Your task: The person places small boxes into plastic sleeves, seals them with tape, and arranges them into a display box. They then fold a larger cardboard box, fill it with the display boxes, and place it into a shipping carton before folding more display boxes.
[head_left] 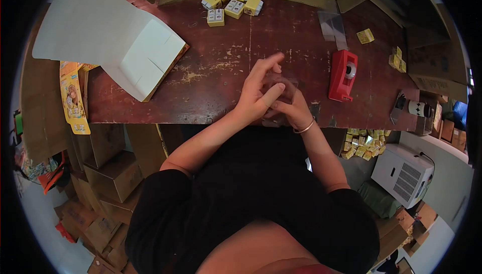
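While both hands meet above the table's near edge, a clear plastic piece lies between them: the right hand holds it in bent fingers; whether the left hand, fingers extended, grips too, I cannot tell, nor its long axis. The red tape dispenser lies nearer the right.

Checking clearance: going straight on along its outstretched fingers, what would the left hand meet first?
The left hand would probably meet the clear sheet beyond the red tape dispenser; hand height is unclear, so it might pass above.
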A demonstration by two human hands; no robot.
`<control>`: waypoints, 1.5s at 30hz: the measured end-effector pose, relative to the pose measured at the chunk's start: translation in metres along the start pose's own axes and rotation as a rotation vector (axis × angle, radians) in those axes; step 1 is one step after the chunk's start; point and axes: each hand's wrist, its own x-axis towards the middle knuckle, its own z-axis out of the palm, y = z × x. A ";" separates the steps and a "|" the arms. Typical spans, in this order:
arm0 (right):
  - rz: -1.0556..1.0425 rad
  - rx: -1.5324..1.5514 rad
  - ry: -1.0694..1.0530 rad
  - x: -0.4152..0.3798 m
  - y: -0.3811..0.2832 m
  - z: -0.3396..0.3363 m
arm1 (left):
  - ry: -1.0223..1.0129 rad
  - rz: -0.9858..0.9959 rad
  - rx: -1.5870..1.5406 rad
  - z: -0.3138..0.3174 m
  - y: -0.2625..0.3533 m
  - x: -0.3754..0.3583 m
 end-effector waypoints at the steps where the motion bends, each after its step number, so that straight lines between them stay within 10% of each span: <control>1: 0.030 -0.038 0.003 -0.001 -0.005 -0.003 | -0.002 -0.007 -0.003 -0.008 0.004 0.003; 3: 0.058 -0.076 0.007 0.000 -0.009 -0.012 | -0.325 0.142 0.316 -0.025 0.012 0.016; 6: 0.071 -0.339 0.002 -0.002 -0.010 -0.017 | -0.257 -0.159 0.211 -0.016 0.026 0.020; 13: -0.026 -0.352 -0.028 -0.001 -0.011 -0.015 | -0.147 -0.178 0.135 -0.015 0.024 0.023; 22: 0.138 -0.223 -0.017 -0.008 -0.022 -0.013 | -0.265 0.154 0.450 -0.016 0.020 0.024; 25: 0.148 -0.218 -0.025 -0.008 -0.021 -0.013 | -0.121 -0.156 0.273 -0.013 0.021 0.019; 37: 0.106 -0.196 0.002 -0.009 -0.016 -0.018 | -0.226 0.282 0.593 -0.007 0.021 0.006; 45: 0.135 -0.274 -0.068 -0.007 -0.023 -0.017 | -0.177 -0.258 0.213 -0.015 0.033 0.010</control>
